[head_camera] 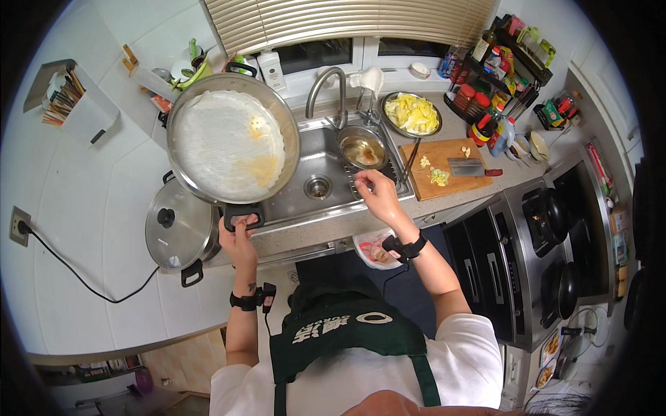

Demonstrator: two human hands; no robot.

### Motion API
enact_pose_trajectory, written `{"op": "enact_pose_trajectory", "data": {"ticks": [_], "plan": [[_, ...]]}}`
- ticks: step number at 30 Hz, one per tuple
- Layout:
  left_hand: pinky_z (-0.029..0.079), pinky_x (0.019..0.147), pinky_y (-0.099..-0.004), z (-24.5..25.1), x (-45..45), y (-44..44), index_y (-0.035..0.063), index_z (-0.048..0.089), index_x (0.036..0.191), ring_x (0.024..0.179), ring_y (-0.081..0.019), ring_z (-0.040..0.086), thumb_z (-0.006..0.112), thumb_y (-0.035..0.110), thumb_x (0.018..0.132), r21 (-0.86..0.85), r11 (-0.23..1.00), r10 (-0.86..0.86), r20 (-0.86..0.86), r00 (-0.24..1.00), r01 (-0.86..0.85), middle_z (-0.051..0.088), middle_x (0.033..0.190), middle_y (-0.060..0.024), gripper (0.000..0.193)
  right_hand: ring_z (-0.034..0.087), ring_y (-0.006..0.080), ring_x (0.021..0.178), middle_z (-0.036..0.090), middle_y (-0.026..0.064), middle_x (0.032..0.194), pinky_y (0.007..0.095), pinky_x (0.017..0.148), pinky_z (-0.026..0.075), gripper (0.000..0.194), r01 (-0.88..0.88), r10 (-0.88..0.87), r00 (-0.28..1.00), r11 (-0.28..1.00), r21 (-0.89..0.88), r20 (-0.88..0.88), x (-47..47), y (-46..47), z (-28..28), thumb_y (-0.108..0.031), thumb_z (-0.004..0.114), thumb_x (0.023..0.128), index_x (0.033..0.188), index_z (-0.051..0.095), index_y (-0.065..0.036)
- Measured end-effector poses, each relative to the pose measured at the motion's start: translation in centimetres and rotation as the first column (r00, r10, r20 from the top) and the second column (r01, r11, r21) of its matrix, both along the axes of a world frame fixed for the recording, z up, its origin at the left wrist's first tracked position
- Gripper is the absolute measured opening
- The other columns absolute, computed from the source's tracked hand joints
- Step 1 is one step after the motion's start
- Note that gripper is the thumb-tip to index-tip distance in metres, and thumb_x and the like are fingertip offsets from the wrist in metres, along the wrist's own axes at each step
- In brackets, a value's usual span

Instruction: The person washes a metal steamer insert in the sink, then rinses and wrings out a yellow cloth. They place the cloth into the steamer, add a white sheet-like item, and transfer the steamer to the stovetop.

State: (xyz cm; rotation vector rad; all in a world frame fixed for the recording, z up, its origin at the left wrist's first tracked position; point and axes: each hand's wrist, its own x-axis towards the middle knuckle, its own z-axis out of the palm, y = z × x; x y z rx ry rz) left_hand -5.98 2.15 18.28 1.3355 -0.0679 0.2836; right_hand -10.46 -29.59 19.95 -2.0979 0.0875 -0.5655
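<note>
My left hand (240, 242) grips the lower black handle of a round steamer tier (289, 171), which is tilted towards me. Inside it lies a white mesh steamer liner (223, 140) with yellowish-brown stains at its right side. My right hand (379, 195) hovers above the right edge of the stainless-steel sink (291, 205), its fingers bent and nothing visible in them. Just beyond those fingers, a metal bowl (361, 147) holds murky liquid and something pale and brown. Left of the sink stands a large pot with a glass lid (177, 229).
A curved faucet (341, 93) rises behind the sink. On the right, a wooden cutting board (434, 148) bears a cleaver (466, 167) and chopped pieces, beside a plate of cut cabbage (412, 113). Bottles (502, 136) crowd the corner. A lined waste bin (377, 252) sits below the counter.
</note>
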Motion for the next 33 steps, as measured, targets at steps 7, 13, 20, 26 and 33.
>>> {"op": "enact_pose_trajectory", "data": {"ticks": [7, 13, 20, 26, 33], "plan": [[0.053, 0.061, -0.0242, 0.6, -1.5, -3.1, 0.0029, 0.053, 0.1, 0.08, -0.0162, 0.067, 0.053, 0.01, 0.09, 0.192, 0.969, 0.164, -0.012, 0.986, -0.158, 0.068, 0.087, -0.0085, 0.012, 0.065, 0.0233, 0.078, 0.065, 0.0138, 0.085, 0.034, 0.07, 0.051, 0.015, -0.037, 0.037, 0.999, 0.997, 0.072, 0.009, -1.7, -4.7, -3.6, -0.005, 0.06, 0.079, 0.093, 0.064, 0.001], [0.054, 0.083, -0.0373, 0.4, -1.4, 0.2, -0.004, 0.052, 0.1, 0.093, -0.0274, 0.065, 0.056, 0.003, 0.083, -0.325, 0.945, -0.106, -0.207, 0.973, 0.034, 0.063, 0.097, -0.015, 0.019, 0.064, 0.027, 0.071, 0.064, 0.0143, 0.077, 0.0355, 0.064, 0.05, 0.014, -0.092, 0.098, 0.993, 0.992, 0.087, -0.062, -4.2, -5.7, -5.9, -0.01, 0.062, 0.08, 0.089, 0.064, 0.001], [0.047, 0.09, -0.033, -0.7, -4.7, 5.0, -0.0026, 0.052, 0.106, 0.094, -0.019, 0.055, 0.055, 0.0, 0.079, -0.427, 0.89, -0.329, -0.363, 0.872, 0.158, 0.054, 0.097, -0.007, 0.028, 0.065, 0.0318, 0.071, 0.066, 0.0145, 0.074, 0.0385, 0.066, 0.05, 0.014, -0.011, 0.033, 0.956, 0.997, 0.079, -0.29, -11.3, -7.4, -9.9, -0.015, 0.06, 0.082, 0.088, 0.065, -0.002], [0.042, 0.071, -0.0263, -0.2, -5.1, 4.0, 0.0039, 0.047, 0.088, 0.07, -0.0111, 0.044, 0.055, -0.002, 0.076, -0.408, 0.851, -0.499, -0.437, 0.748, 0.33, 0.042, 0.078, 0.0, 0.015, 0.066, 0.0334, 0.08, 0.066, 0.018, 0.083, 0.0396, 0.073, 0.052, 0.016, 0.213, -0.195, 0.863, 0.977, -0.015, -0.467, -17.9, -6.4, -12.1, -0.015, 0.059, 0.081, 0.09, 0.065, -0.003], [0.05, 0.076, -0.0364, -0.2, -3.7, -6.5, 0.0016, 0.055, 0.091, 0.075, -0.0216, 0.059, 0.057, 0.004, 0.076, -0.298, 0.694, -0.711, -0.429, 0.558, 0.655, 0.062, 0.081, -0.01, 0.015, 0.064, 0.0356, 0.081, 0.066, 0.018, 0.081, 0.0427, 0.072, 0.051, 0.017, 0.393, -0.352, 0.742, 0.918, -0.054, -0.571, -26.7, -4.3, -13.6, -0.017, 0.059, 0.081, 0.09, 0.065, -0.003]]}}
